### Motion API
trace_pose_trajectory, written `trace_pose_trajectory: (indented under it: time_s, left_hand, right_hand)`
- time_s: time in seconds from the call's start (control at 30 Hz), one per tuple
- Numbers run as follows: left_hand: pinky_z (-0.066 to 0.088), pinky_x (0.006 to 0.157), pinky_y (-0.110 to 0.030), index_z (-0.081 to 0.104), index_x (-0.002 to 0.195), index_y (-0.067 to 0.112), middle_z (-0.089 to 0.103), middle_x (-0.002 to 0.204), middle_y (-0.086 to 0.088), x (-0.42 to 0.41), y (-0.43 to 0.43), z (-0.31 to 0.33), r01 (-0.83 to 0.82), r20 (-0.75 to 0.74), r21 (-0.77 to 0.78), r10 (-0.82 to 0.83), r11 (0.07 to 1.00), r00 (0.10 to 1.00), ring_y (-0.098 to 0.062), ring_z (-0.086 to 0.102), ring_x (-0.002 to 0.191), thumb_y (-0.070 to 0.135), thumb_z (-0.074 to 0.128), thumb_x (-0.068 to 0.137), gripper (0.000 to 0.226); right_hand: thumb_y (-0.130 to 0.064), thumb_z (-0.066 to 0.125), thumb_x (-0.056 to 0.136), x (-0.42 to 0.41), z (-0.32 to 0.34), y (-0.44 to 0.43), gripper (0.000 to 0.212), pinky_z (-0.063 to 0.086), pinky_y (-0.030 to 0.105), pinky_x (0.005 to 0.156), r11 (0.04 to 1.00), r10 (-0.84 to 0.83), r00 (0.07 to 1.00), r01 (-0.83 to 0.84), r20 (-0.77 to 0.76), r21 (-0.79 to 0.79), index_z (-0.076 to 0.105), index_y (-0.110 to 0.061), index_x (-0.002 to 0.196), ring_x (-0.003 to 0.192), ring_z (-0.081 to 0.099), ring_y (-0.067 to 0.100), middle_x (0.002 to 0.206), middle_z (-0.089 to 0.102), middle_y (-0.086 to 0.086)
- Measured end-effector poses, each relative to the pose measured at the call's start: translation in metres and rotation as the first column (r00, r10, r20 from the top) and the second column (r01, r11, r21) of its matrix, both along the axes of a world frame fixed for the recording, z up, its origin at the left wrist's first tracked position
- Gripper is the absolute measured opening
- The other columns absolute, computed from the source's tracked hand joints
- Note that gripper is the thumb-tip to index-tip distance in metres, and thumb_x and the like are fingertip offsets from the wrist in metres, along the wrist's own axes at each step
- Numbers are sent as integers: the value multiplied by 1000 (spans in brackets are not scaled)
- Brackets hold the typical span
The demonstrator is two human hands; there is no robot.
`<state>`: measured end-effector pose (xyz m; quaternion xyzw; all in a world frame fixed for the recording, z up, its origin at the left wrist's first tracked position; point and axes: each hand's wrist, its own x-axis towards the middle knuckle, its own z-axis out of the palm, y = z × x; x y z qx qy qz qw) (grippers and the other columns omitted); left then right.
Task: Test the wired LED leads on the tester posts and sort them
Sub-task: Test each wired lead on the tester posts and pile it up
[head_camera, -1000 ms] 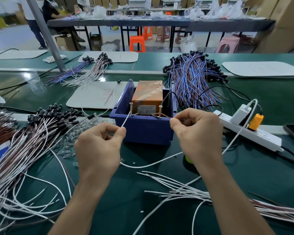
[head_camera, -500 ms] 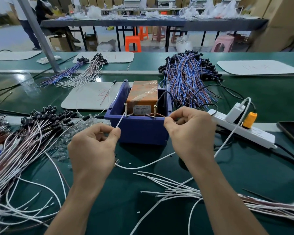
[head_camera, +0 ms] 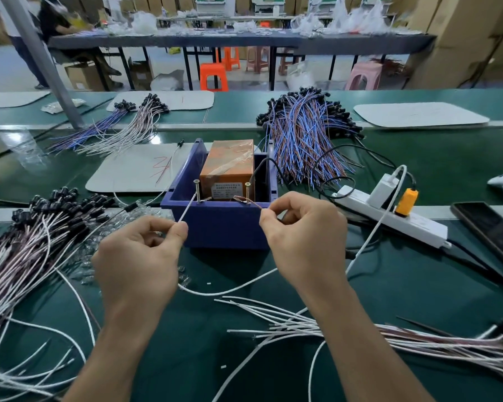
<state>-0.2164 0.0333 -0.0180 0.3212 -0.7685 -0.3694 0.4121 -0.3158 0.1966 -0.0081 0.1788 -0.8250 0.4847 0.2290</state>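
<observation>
A blue bin (head_camera: 215, 227) holds an orange tester box (head_camera: 230, 166) with two screw posts: left post (head_camera: 196, 190), right post (head_camera: 247, 192). My left hand (head_camera: 137, 262) pinches the white lead (head_camera: 186, 210), whose tip touches the left post. My right hand (head_camera: 305, 236) pinches the brown lead (head_camera: 251, 203), whose bare end lies against the base of the right post. A white wire (head_camera: 227, 290) sags on the mat between my two hands. A pile of white and brown LED leads with black caps (head_camera: 35, 242) lies left. Another bundle (head_camera: 389, 338) lies right.
A white power strip (head_camera: 389, 219) with a charger and an orange plug sits right of the bin, a dark phone (head_camera: 488, 230) beyond it. Blue and brown leads (head_camera: 305, 134) are heaped behind. A white mat (head_camera: 134, 169) lies behind left. Loose clear LEDs (head_camera: 128, 221) are scattered near my left hand.
Both hands keep their pinch on the lead ends at the posts. Only the camera has shifted slightly; nothing else visibly moved.
</observation>
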Motion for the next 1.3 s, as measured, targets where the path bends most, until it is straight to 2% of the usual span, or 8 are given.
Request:
trace_pose_trajectory:
  time_s: [0.27, 0.5, 0.57, 0.67, 0.8, 0.93, 1.17, 1.3]
  left_hand:
    - [53, 54, -32, 72, 77, 37, 66, 55, 15, 2, 2, -2, 7, -27, 46, -6, 999, 1000, -15, 64, 47, 37, 81, 84, 12]
    - [54, 46, -36, 60, 83, 33, 60, 54, 2, 9, 11, -6, 167, -245, 173, -122, 971, 962, -16, 58, 44, 37, 54, 95, 14]
    - [40, 38, -29, 61, 83, 34, 49, 50, 6, 9, 16, -7, 251, -253, 157, -206, 955, 945, -12, 41, 39, 41, 59, 90, 11]
    - [29, 43, -19, 72, 88, 37, 40, 50, 11, 7, 20, -10, 334, -214, 99, -308, 937, 927, -7, 32, 43, 50, 68, 78, 17]
    - [27, 44, -21, 79, 84, 41, 36, 50, 12, 3, 22, -13, 380, -158, 98, -362, 920, 919, -5, 29, 47, 38, 81, 76, 9]
    - [32, 46, -16, 80, 78, 39, 48, 51, 12, -1, 21, -18, 411, -187, 144, -383, 900, 904, -4, 35, 49, 15, 85, 81, 25]
    - [29, 46, -11, 79, 78, 38, 47, 50, 16, -1, 22, -20, 425, -156, 118, -406, 898, 901, -2, 34, 47, 29, 80, 78, 9]
    - [32, 46, -13, 79, 77, 38, 50, 51, 14, -2, 20, -20, 425, -159, 134, -404, 895, 901, -1, 36, 48, 18, 84, 82, 22]
  right_hand:
    - [-36, 70, 77, 5, 2, 7, 15, 33, 18, 49, 992, 124, 992, -124, 21, -2, 67, -27, 66, 49, 49, 10, 52, 54, -19]
    - [-29, 75, 75, 11, -1, 12, 11, 33, 10, 50, 964, 264, 964, -262, 41, -46, 70, -28, 65, 45, 50, 6, 50, 54, -20]
    - [-27, 77, 75, 13, -2, 11, 11, 33, 8, 50, 956, 290, 956, -288, 42, -50, 71, -28, 66, 46, 51, 6, 51, 55, -20]
    - [-28, 77, 75, 17, -3, 9, 7, 41, 17, 48, 946, 322, 945, -319, 64, -49, 72, -28, 71, 49, 56, 9, 56, 63, -14]
    - [-26, 78, 77, 21, -4, 8, 7, 46, 24, 47, 935, 354, 933, -352, 64, -38, 73, -28, 74, 49, 58, 11, 59, 65, -11]
    - [-25, 78, 77, 20, -4, 9, 7, 36, 15, 47, 931, 365, 929, -364, 64, -26, 72, -28, 75, 46, 49, 5, 55, 59, -11]
    - [-21, 80, 80, 14, -7, 13, 12, 32, 15, 47, 924, 383, 919, -383, 88, -22, 72, -28, 75, 45, 41, 6, 51, 52, -7]
    - [-20, 80, 81, 14, -8, 12, 13, 32, 19, 46, 915, 404, 908, -403, 108, -30, 72, -28, 75, 46, 39, 5, 51, 52, -3]
